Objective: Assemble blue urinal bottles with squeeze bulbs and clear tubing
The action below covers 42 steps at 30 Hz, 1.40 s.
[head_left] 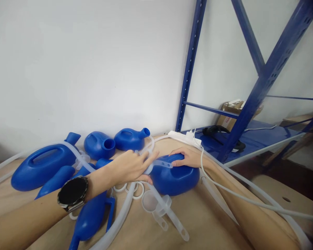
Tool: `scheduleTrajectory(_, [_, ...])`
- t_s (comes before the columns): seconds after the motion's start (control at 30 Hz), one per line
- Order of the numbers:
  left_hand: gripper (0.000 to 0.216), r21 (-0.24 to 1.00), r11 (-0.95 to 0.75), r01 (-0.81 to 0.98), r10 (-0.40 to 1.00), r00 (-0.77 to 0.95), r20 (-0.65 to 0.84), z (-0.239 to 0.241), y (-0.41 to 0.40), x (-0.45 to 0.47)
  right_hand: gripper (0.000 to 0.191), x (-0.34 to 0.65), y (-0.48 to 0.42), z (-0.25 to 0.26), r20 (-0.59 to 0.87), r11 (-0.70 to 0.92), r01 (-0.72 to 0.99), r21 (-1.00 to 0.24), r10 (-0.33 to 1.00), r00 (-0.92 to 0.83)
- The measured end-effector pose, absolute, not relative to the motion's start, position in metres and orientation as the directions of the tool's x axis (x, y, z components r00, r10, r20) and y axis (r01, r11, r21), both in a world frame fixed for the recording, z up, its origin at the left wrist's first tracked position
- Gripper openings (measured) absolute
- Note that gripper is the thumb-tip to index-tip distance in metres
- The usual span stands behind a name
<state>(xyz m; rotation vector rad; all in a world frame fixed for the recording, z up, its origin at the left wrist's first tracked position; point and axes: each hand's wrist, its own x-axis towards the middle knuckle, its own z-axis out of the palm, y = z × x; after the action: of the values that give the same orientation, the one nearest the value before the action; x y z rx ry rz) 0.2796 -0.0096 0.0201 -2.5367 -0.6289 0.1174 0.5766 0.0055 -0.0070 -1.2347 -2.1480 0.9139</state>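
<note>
A blue plastic bottle (176,178) lies on its side on the tan table (206,222). My right hand (185,157) rests on top of it, fingers curled over its handle. My left hand (131,166), with a black watch (73,193) on the wrist, pinches a translucent cap and strap (160,163) at the bottle's neck. Clear flexible tubing (120,218) runs under both hands.
Several more blue bottles (43,166) lie at the left and by the white wall. Clear funnels and rings (156,206) sit near the front. A white power strip (185,137) lies behind. Blue metal shelving (250,114) with a cardboard box (231,116) stands at the right.
</note>
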Motion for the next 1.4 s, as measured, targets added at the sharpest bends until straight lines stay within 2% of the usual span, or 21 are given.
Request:
scheduleTrajectory(0.1, [0.097, -0.578, -0.701, 0.418, 0.485, 0.874, 0.044, 0.021, -0.013, 0.284, 0.042, 0.578, 0.008, -0.008, 0.061, 0.34, 0.539, -0.771, 0.881, -0.469])
scheduleTrajectory(0.3, [0.079, -0.558, -0.65, 0.516, 0.565, 0.819, 0.099, 0.006, -0.018, 0.286, 0.051, 0.581, 0.016, -0.012, 0.024, 0.332, 0.518, -0.788, 0.858, -0.513])
scheduleTrajectory(0.5, [0.067, -0.422, -0.586, 0.691, 0.686, 0.701, 0.195, -0.008, -0.034, 0.298, 0.05, 0.582, 0.014, -0.018, 0.022, 0.312, 0.5, -0.808, 0.864, -0.504])
scheduleTrajectory(0.7, [0.055, -0.338, -0.515, 0.788, 0.759, 0.602, 0.248, -0.009, -0.043, 0.307, 0.024, 0.578, 0.004, -0.007, 0.043, 0.309, 0.501, -0.808, 0.88, -0.473])
scheduleTrajectory(0.97, [0.053, -0.151, -0.385, 0.91, 0.834, 0.414, 0.364, -0.013, -0.043, 0.322, 0.031, 0.577, -0.003, -0.006, 0.021, 0.274, 0.539, -0.796, 0.904, -0.428])
scheduleTrajectory(1.07, [0.053, -0.148, -0.424, 0.893, 0.812, 0.447, 0.375, -0.011, -0.041, 0.321, 0.036, 0.579, -0.002, -0.005, 0.005, 0.272, 0.576, -0.771, 0.907, -0.421])
scheduleTrajectory(1.2, [0.05, -0.175, -0.536, 0.826, 0.787, 0.564, 0.251, -0.005, -0.033, 0.314, 0.06, 0.576, 0.006, -0.002, -0.04, 0.296, 0.588, -0.753, 0.871, -0.489])
scheduleTrajectory(1.3, [0.054, -0.193, -0.665, 0.721, 0.688, 0.692, 0.218, -0.002, -0.025, 0.307, 0.085, 0.571, 0.01, 0.003, -0.099, 0.258, 0.603, -0.755, 0.864, -0.494])
scheduleTrajectory(1.4, [0.05, -0.245, -0.77, 0.589, 0.561, 0.808, 0.18, 0.002, -0.016, 0.3, 0.093, 0.564, 0.009, 0.007, -0.15, 0.224, 0.636, -0.739, 0.865, -0.479])
